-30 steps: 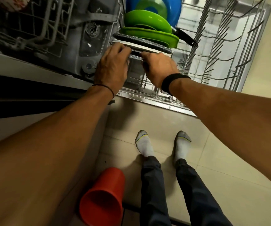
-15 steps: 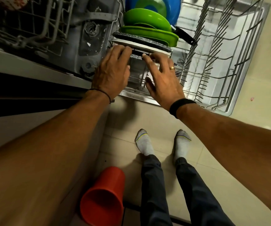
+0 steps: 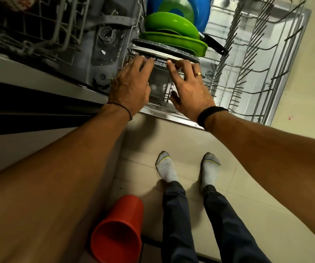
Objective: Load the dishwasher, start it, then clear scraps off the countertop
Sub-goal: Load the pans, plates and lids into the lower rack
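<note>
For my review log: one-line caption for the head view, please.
In the lower rack, left hand and right hand rest fingertips on a speckled plate beside green plates.

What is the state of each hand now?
Left hand: open, fingers resting on the plate.
Right hand: open, fingers touching the same plate.

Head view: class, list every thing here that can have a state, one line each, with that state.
Dishwasher door: open, folded down.
Lower rack: pulled out over the door.
Green plates: standing on edge in the rack.
Left hand: fingers resting on the nearest speckled plate.
Right hand: fingers straight, touching that plate.
Red bin: upright on the floor, uncovered.
</note>
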{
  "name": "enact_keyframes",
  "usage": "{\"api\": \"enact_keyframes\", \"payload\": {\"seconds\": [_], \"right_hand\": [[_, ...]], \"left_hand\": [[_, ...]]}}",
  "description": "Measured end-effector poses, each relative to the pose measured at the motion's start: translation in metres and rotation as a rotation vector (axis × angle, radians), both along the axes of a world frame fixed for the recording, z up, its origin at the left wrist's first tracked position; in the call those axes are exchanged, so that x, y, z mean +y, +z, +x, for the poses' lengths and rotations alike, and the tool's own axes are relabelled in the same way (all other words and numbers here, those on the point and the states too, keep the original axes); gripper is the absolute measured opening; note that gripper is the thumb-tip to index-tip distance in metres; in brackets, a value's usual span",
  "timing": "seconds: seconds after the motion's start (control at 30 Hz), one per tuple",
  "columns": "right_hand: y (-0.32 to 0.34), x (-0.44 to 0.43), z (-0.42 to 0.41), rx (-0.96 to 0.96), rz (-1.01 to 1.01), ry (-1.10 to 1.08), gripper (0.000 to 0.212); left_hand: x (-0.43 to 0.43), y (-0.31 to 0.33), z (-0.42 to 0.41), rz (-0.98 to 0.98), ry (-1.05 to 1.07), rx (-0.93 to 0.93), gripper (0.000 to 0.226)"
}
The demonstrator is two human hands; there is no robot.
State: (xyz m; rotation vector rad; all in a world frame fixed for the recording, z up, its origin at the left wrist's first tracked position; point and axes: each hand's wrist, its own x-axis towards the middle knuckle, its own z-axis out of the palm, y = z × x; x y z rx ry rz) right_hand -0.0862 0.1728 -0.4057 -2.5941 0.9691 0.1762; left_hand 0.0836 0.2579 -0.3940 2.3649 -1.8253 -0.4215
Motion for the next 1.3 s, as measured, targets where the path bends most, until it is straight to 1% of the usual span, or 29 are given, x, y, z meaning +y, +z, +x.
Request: {"api": "enact_keyframes", "payload": {"seconds": [0.17, 0.23, 0.4, 0.63, 0.8, 0.97, 1.13, 1.3], "right_hand": [[0.027, -0.004, -0.002, 0.05, 0.052, 0.024, 0.081], [0.046, -0.004, -0.009, 0.087, 0.091, 0.02, 0.081], [0.11, -0.004, -0.029, 0.139, 0.124, 0.032, 0.08], [0.229, 0.0, -0.064, 0.112, 0.093, 0.038, 0.074], [0.329, 0.01, -0.091, 0.034, 0.065, 0.037, 0.07], [0.406, 0.018, -0.112, -0.069, 0.022, 0.092, 0.065], [0.454, 0.029, -0.108, -0.173, -0.057, 0.207, 0.062], [0.493, 0.052, -0.065, -0.299, -0.074, 0.367, 0.058]], "left_hand": [[0.0, 0.011, -0.01, 0.107, 0.011, -0.023, 0.069], [-0.001, 0.028, -0.018, 0.136, 0.023, -0.021, 0.069], [0.001, 0.094, -0.045, 0.153, 0.079, -0.02, 0.063], [0.007, 0.222, -0.092, 0.187, 0.156, -0.022, 0.061], [0.026, 0.316, -0.126, 0.158, 0.208, -0.041, 0.053], [0.049, 0.391, -0.154, 0.074, 0.312, -0.07, 0.055], [0.072, 0.432, -0.164, 0.005, 0.427, -0.129, 0.057], [0.115, 0.47, -0.145, -0.133, 0.615, -0.181, 0.057]]}}
